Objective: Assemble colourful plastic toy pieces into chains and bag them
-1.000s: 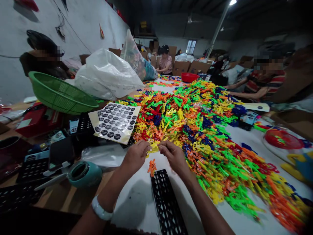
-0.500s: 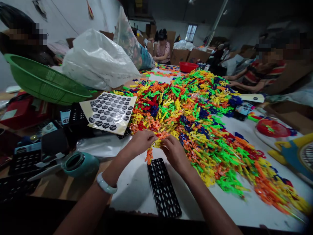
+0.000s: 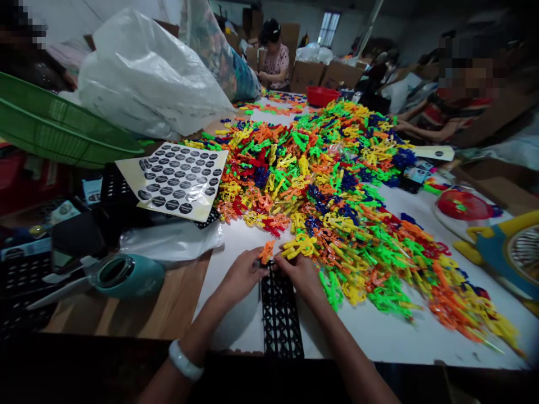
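Note:
My left hand [image 3: 243,274] pinches an orange plastic piece [image 3: 266,252] at the far end of a black perforated tray [image 3: 281,314]. Across from it, my right hand [image 3: 300,270] has its fingers closed round a yellow plastic piece [image 3: 300,246], and its fingertips come near the orange one. The tray lies lengthwise on the white tabletop [image 3: 236,328], between my forearms. Beyond my hands spreads a large pile of small coloured plastic pieces [image 3: 303,163].
A sticker sheet [image 3: 177,177], a clear plastic bag [image 3: 168,241] and a teal jar [image 3: 130,275] are on the left, with a green basket [image 3: 63,129] behind. A yellow-blue fan [image 3: 505,252] stands right. People sit around the table.
Both hands have come down to the far end of the tray. The orange piece that hung below my hands is now upright at my left fingertips, and a yellow piece shows in my right hand.

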Motion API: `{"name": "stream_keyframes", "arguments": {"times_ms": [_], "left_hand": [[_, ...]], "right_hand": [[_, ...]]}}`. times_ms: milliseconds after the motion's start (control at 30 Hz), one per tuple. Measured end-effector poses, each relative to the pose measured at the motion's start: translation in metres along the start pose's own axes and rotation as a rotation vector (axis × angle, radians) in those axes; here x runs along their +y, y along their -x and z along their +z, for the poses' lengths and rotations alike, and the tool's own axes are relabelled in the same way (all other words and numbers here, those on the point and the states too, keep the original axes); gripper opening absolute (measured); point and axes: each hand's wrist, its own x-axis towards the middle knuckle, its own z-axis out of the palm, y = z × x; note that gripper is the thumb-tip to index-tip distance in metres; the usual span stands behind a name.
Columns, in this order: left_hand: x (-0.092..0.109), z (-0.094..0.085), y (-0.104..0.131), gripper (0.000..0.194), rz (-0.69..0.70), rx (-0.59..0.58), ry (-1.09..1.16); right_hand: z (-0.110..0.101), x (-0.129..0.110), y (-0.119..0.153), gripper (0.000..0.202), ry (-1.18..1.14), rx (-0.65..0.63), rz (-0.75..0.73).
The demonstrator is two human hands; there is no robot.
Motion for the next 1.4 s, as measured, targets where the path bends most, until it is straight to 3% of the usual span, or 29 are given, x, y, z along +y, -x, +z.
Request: {"name": "stream_keyframes", "arguments": {"times_ms": [67,133,367,600,833,1033,1133,1200,1300,1400], "left_hand": [[0.003,0.010,-0.001,0.016,0.000,0.022,-0.104],[0.007,0.015,0.001,0.006,-0.001,0.036,-0.142],[0.003,0.026,0.018,0.010,0.028,0.150,-0.206],[0.000,0.038,0.030,0.017,0.050,0.287,-0.271],[0.000,0.042,0.034,0.007,-0.017,0.329,-0.252],[0.004,0.043,0.033,0.009,-0.025,0.347,-0.264],[0.002,0.043,0.034,0.007,-0.024,0.360,-0.283],[0.000,0.042,0.037,0.008,-0.024,0.370,-0.309],[-0.002,0.039,0.043,0.008,-0.024,0.359,-0.308],[-0.001,0.035,0.046,0.008,-0.033,0.348,-0.287]], "right_hand": [[-0.006,0.001,0.000,0.032,-0.014,0.023,0.022],[-0.010,0.003,0.003,0.032,0.022,0.061,0.012],[-0.001,0.014,0.011,0.027,0.172,0.012,-0.125],[0.019,0.000,0.023,0.012,0.670,0.083,-0.172],[0.015,-0.003,0.016,0.014,0.610,0.001,-0.110],[0.022,-0.002,0.021,0.010,0.743,0.063,-0.136],[0.003,-0.007,0.023,0.013,0.630,-0.061,-0.215],[-0.018,-0.009,0.026,0.016,0.632,-0.006,-0.280],[-0.049,-0.009,0.029,0.017,0.924,0.196,-0.228],[-0.064,-0.007,0.029,0.013,1.194,0.182,-0.110]]}}
